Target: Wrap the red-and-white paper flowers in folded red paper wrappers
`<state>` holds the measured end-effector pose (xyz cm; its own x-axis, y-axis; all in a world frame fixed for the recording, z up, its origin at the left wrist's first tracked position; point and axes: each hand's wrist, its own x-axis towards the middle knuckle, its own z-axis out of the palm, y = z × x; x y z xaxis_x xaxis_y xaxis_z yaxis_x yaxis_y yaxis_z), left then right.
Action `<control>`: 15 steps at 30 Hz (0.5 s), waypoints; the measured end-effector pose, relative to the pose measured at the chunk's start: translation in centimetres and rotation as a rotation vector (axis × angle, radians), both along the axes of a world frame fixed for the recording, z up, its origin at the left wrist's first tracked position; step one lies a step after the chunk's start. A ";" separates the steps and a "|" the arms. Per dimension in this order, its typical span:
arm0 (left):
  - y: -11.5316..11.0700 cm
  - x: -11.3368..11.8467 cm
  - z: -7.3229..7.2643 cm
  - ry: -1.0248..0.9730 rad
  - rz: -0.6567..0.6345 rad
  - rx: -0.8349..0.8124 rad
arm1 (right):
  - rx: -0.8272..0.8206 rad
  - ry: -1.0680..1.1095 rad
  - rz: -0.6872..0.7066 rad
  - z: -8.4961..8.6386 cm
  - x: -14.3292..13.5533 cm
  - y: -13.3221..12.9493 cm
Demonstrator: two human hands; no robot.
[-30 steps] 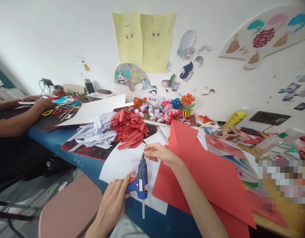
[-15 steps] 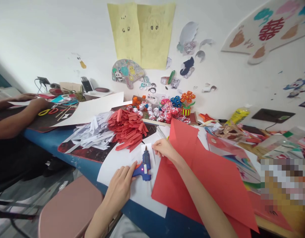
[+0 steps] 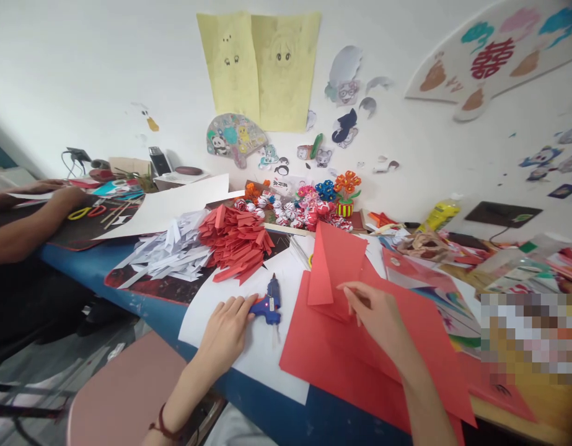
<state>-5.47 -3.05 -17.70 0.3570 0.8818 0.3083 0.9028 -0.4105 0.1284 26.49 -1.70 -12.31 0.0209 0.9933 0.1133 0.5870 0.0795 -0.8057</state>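
Blue plastic glue gun (image 3: pixel 270 306): one, gripped in left hand (image 3: pixel 227 325)
Flat red paper sheets (image 3: pixel 323 347): at least two, under loosely curled right hand (image 3: pixel 378 317)

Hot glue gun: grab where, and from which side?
Hot glue gun: probably by the handle, from the left, since it juts out that way. The nozzle points forward and may be hot, as the red light is lit, so stay off that end.

The head camera looks forward and down over the blue table (image 3: pixel 160 317).
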 end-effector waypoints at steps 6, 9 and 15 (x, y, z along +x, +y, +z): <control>0.8 0.8 -0.4 0.030 0.052 0.080 | 0.001 0.016 -0.066 -2.6 2.3 -1.3; 0.8 0.8 -0.8 0.024 0.070 0.113 | 0.032 -0.005 -0.120 -3.2 2.9 -1.4; 0.3 0.6 -1.3 0.030 0.092 0.154 | 0.131 0.000 -0.137 -4.6 3.2 -1.3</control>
<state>-4.84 -2.75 -18.99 0.2881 0.8541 0.4329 0.9399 -0.3388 0.0428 29.69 -2.95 -16.93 0.1546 0.9579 0.2418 0.5995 0.1036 -0.7936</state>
